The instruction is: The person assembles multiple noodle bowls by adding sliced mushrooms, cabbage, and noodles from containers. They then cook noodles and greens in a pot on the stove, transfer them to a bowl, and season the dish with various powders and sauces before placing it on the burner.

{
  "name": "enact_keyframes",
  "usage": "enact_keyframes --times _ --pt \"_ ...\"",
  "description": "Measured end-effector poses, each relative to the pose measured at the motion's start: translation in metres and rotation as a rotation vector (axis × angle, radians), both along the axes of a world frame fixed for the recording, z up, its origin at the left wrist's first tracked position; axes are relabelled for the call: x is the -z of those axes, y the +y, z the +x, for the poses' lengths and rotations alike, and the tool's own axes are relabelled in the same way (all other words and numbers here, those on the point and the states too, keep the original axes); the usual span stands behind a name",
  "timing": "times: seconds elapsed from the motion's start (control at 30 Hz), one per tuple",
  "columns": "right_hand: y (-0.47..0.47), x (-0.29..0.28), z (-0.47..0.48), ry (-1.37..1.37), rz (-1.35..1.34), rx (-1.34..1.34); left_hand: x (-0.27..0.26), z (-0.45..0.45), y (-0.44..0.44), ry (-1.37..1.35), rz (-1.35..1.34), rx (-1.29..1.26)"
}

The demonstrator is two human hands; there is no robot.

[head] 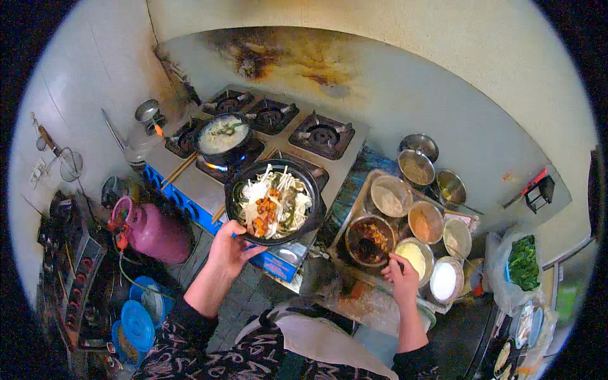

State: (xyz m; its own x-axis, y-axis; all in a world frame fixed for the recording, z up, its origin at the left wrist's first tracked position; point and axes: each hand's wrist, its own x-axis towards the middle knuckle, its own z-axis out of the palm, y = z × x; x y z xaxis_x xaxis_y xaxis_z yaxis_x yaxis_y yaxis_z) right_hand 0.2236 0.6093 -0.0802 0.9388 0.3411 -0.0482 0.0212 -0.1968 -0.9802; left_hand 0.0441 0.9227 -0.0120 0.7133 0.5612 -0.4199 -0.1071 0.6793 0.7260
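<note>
My left hand [229, 251] grips the near rim of a black pot [317, 194], thumb on top and fingers below. In the pot lie enoki mushrooms [294, 221], pale shreds, some dark green strands and orange-brown chunks of sauce [265, 210]. The pot is held in front of the gas stove's front edge. My right hand [403, 273] is curled at the near right rim of a metal bowl [349, 232] of dark red-brown sauce [377, 237]. Whether those fingers hold a thin handle is too unclear to tell.
On the gas stove [278, 147], another black pot [223, 135] of pale soup sits above a blue flame. Wooden chopsticks [179, 170] stick out past the stove's edge. Beside the sauce stand bowls of seasonings, including white powder [443, 281]. A pink gas cylinder [159, 232] stands left.
</note>
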Motion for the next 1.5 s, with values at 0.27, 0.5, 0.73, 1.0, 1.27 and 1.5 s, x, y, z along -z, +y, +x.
enact_keyframes --times 0.27,0.5,0.73,1.0,1.27,1.5 --pt "0.014 0.021 0.006 0.076 0.030 0.022 0.039 0.067 0.063 0.036 -0.051 -0.085" --pt "0.019 0.023 -0.005 0.126 0.104 0.202 0.041 0.102 0.082 0.047 -0.025 0.027" --pt "0.029 0.024 -0.012 0.159 0.137 0.333 0.037 0.098 0.084 0.009 -0.031 0.076" --pt "0.033 0.029 -0.022 0.149 0.187 0.379 0.038 0.068 0.086 0.072 0.143 0.139" --pt "0.036 0.032 -0.034 0.116 0.223 0.339 0.068 0.028 0.130 0.683 1.648 0.006" --pt "0.033 0.031 -0.045 0.136 0.244 0.320 0.095 0.027 0.142 0.670 1.630 -0.074"
